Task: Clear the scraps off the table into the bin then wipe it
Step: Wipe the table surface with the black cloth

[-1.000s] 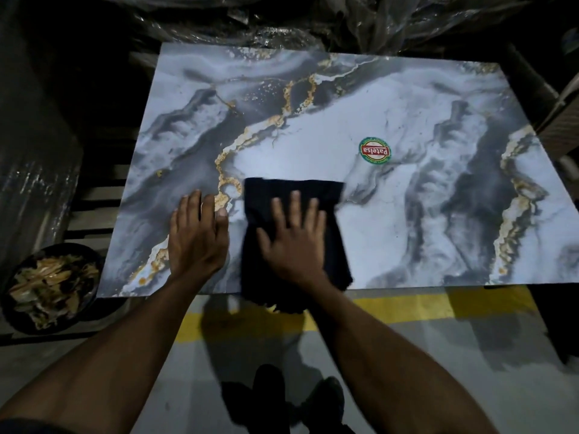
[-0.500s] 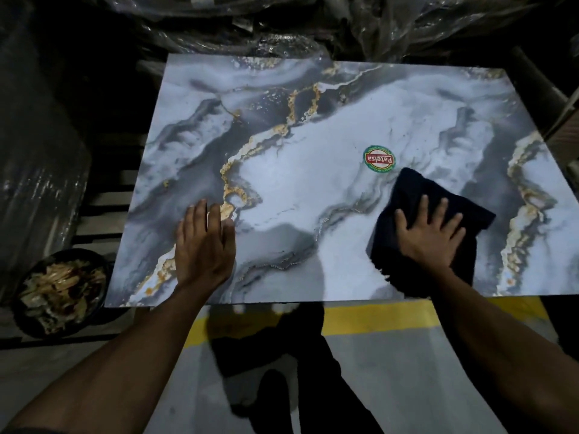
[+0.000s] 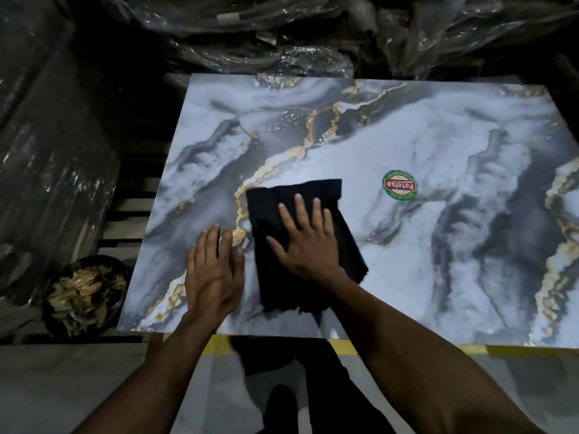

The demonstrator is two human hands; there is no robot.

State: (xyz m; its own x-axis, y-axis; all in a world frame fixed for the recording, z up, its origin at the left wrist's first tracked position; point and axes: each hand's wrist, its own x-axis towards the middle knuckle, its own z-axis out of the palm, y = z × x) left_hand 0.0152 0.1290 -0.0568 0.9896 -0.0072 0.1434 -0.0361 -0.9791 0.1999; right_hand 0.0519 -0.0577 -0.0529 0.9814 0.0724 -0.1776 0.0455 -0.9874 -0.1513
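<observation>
Right hand [image 3: 305, 242]: fingers spread flat, pressing the dark cloth [image 3: 300, 245].
Left hand [image 3: 214, 270]: flat on the tabletop [image 3: 438, 245], just beside the cloth.
Bin [image 3: 84, 297]: scraps inside, down left of the left hand.
Risk: limp cloth could bunch and skid on glossy marbled surface; sticker [image 3: 400, 185] edge may snag.
</observation>
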